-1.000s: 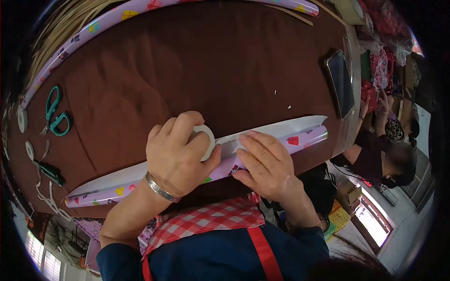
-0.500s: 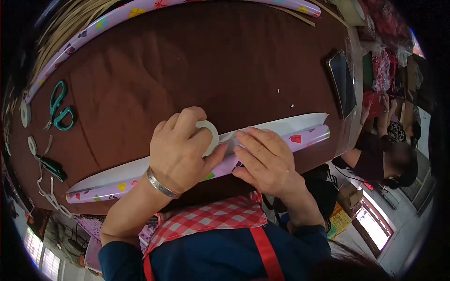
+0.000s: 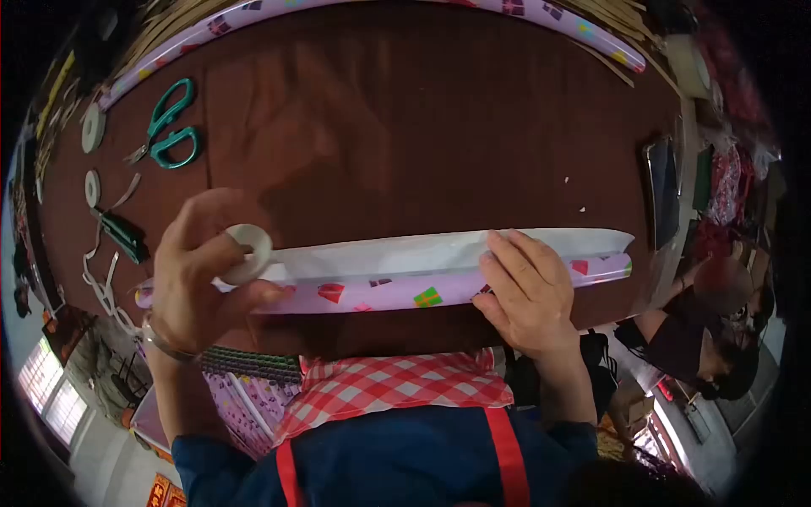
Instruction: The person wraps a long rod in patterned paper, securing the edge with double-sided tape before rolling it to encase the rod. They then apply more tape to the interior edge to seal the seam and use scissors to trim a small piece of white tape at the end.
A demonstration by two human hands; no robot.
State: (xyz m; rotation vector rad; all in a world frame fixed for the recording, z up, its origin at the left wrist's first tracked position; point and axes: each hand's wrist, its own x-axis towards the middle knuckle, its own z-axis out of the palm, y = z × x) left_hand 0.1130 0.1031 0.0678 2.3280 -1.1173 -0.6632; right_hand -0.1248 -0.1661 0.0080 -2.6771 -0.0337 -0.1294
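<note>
A long roll of lilac wrapping paper (image 3: 380,294) with printed gift shapes lies across the near side of the table, its white flap (image 3: 380,256) showing along the far edge. My left hand (image 3: 198,275) is over the roll's left part, with a round roll of tape (image 3: 247,253) hooked on its curled fingers; the hand is slightly blurred. Pressed on the flap and the rolled paper right of centre, my right hand (image 3: 532,296) has its fingers extended, with nothing visible in them.
Green-handled scissors (image 3: 173,127), a tape roll (image 3: 93,127) and a dark green tool (image 3: 122,235) lie at left. Another patterned paper roll (image 3: 583,29) runs along the far edge. A phone (image 3: 661,194) lies at right. A person (image 3: 705,338) is beyond the table's right side.
My left hand has moved left along the paper with the tape roll, away from my right hand. The view has shifted, and more of the lilac paper shows between the hands.
</note>
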